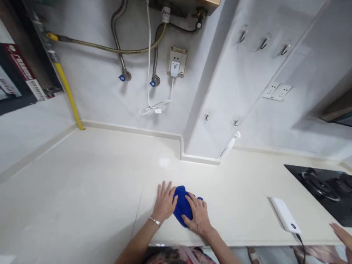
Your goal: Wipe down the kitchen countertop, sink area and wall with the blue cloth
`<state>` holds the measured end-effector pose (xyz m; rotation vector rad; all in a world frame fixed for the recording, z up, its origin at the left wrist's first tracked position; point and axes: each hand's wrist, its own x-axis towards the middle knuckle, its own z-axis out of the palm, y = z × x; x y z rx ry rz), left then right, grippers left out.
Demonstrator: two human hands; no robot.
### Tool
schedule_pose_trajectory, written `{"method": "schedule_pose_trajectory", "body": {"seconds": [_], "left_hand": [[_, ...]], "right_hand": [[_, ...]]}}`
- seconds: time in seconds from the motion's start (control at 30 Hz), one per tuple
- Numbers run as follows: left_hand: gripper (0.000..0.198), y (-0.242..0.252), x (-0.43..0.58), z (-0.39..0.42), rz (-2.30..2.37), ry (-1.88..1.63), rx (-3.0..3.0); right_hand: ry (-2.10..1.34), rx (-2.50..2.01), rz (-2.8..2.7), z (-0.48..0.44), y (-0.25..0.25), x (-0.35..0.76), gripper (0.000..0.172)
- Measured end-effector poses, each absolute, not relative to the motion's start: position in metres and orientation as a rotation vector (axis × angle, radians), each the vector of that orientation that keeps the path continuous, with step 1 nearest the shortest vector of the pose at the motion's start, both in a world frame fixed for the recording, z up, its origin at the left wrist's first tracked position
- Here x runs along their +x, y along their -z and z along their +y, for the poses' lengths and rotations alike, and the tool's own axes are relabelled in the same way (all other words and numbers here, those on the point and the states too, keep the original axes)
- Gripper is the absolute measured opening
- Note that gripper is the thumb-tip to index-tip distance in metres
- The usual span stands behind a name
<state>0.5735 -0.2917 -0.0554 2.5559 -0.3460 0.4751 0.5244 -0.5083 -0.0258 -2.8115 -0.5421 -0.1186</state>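
A crumpled blue cloth [182,207] lies on the cream countertop [106,175] near its front edge, between my two hands. My left hand [164,202], with a bracelet on its wrist, rests flat on the counter with its fingers spread. Its thumb side touches the left edge of the cloth. Over the right part of the cloth, my right hand [199,215] curls its fingers and thumb, pressing the fabric down and gripping it. Part of the cloth is hidden under that hand.
A white power bank [284,215] with a black cable lies to the right, before a black gas hob [338,193]. Another person's hand [348,238] is at the counter edge. A wall column [204,105] juts out behind. A yellow gas pipe [69,94] meets the counter at left.
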Motion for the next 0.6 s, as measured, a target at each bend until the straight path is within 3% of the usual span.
{"method": "schedule_pose_trajectory", "body": {"seconds": [0.2,0.43,0.6], "left_hand": [[0.037,0.052,0.559,-0.3,-0.423,-0.371,2.423],[0.037,0.046,0.56,-0.292,-0.364,-0.282,2.181],[0.037,0.036,0.553,-0.285,-0.263,-0.111,1.907]], "right_hand": [[0.098,-2.704,-0.6,-0.524,0.026,0.52,0.085],[0.47,-2.624,-0.548,-0.538,0.048,0.492,0.059],[0.302,-2.66,-0.234,-0.539,0.033,0.496,0.035]]}}
